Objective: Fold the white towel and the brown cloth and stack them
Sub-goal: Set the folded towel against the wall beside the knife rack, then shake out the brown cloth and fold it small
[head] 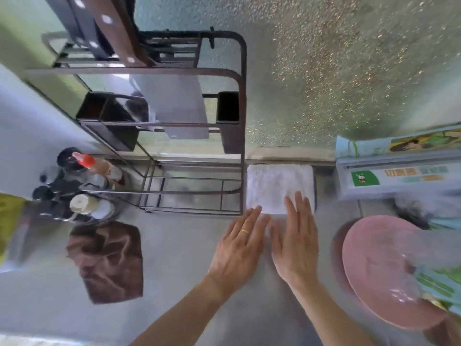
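Observation:
The white towel [272,188] lies folded into a neat square on the grey counter, against the back ledge. My left hand [240,248] is flat and open, its fingertips at the towel's near left corner. My right hand [296,236] is also flat with fingers apart, and its fingertips rest on the towel's near edge. The brown cloth [107,260] lies crumpled and unfolded on the counter at the left, well apart from both hands.
A dark metal rack [239,121] stands left of the towel. Bottles and jars [82,186] cluster at the far left. A pink plate [381,268] sits at the right, with boxed wrap packages [399,176] behind it. Bare grey counter [179,258] lies between the cloths.

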Available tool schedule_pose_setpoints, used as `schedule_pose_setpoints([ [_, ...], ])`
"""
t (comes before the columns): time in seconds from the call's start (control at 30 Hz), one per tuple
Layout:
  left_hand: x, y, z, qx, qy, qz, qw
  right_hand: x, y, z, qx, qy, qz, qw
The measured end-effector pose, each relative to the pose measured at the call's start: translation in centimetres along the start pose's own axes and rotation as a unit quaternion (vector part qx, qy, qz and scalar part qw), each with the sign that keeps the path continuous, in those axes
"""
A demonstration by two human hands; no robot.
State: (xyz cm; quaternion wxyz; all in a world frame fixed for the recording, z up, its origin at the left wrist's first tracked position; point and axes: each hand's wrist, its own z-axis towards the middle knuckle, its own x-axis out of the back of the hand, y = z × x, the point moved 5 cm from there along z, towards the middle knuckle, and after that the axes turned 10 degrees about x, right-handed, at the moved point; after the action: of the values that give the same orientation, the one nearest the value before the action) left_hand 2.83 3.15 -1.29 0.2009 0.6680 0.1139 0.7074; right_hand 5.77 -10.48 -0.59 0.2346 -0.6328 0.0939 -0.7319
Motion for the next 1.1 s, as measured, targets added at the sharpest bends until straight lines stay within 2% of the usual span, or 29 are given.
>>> schedule_pose_setpoints([
  [0.1, 3.5, -5.0, -4.8, 0.073, 0.012, -0.002, 0.997, -2.4, -6.2, -4.3, 0.009, -0.017, 0.051, 0.999],
  [0.27, 10.1, -16.8, -13.3, 0.225, 0.020, 0.049, 0.973, -9.4, -18.5, -8.7, 0.057, -0.128, 0.124, 0.982],
  [0.43, 13.8, -26.8, -19.4, 0.275, -0.020, 0.093, 0.957, -16.0, -28.2, -9.9, 0.053, -0.240, 0.161, 0.956],
  [0.6, 13.0, -32.2, -23.1, 0.272, -0.112, 0.090, 0.952, -19.7, -33.5, -11.2, 0.133, -0.335, 0.062, 0.931],
  [0.7, 12.3, -33.3, -23.7, 0.240, -0.132, 0.090, 0.957, -21.2, -34.3, -12.1, 0.167, -0.334, -0.031, 0.927],
  [0.8, 12.4, -33.5, -23.2, 0.218, -0.110, 0.079, 0.967, -21.4, -34.6, -11.7, 0.185, -0.299, -0.082, 0.933],
  [0.87, 13.4, -33.1, -22.7, 0.237, -0.086, 0.040, 0.967, -20.4, -34.8, -11.2, 0.169, -0.269, -0.042, 0.947],
  [0.97, 16.6, -31.6, -22.2, 0.241, 0.006, -0.065, 0.968, -16.8, -35.5, -9.9, 0.114, -0.218, 0.073, 0.967],
  [1.03, 18.6, -29.8, -21.4, 0.190, 0.017, -0.091, 0.977, -14.1, -35.9, -9.0, 0.105, -0.178, 0.111, 0.972],
  [1.1, 20.4, -28.2, -20.5, 0.133, 0.020, -0.061, 0.989, -11.1, -36.0, -8.1, 0.122, -0.156, 0.115, 0.973],
])
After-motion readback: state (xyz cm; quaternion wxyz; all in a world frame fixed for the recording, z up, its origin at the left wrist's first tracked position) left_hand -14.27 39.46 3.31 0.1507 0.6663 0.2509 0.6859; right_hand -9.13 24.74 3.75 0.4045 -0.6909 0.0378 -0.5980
